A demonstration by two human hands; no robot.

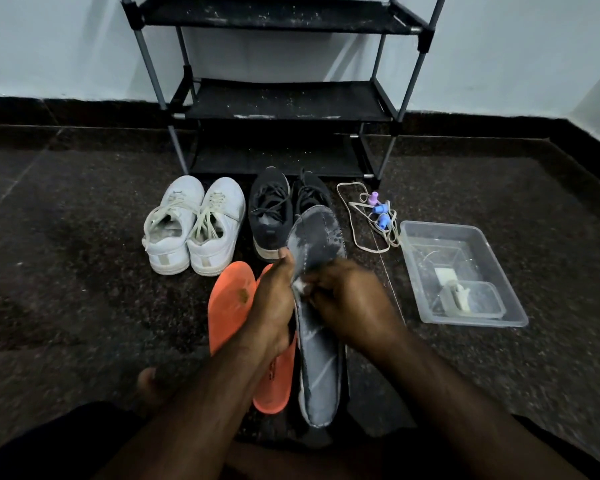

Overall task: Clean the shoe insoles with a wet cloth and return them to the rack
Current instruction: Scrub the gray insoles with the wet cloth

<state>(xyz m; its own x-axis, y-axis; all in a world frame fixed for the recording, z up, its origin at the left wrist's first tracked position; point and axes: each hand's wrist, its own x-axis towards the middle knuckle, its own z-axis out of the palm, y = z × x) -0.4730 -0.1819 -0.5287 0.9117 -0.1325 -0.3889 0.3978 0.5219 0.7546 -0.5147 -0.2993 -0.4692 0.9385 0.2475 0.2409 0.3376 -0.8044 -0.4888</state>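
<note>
A grey insole point(317, 362) with wet patches stands lengthwise in front of me, and my left hand point(274, 303) grips its left edge near the middle. On its face, my right hand point(347, 299) pinches a small white cloth point(300, 287), mostly hidden under the fingers. Two orange insoles point(231, 299) lie on the dark floor to the left, partly under my left arm. The black shoe rack point(281, 102) stands against the wall ahead; the shelves in view hold nothing.
A pair of white sneakers point(194, 226) and a pair of black sneakers point(284, 209) sit in front of the rack. Laces with coloured clips point(374, 216) lie to the right. A clear plastic tub point(461, 271) with water and a smaller container stands at right.
</note>
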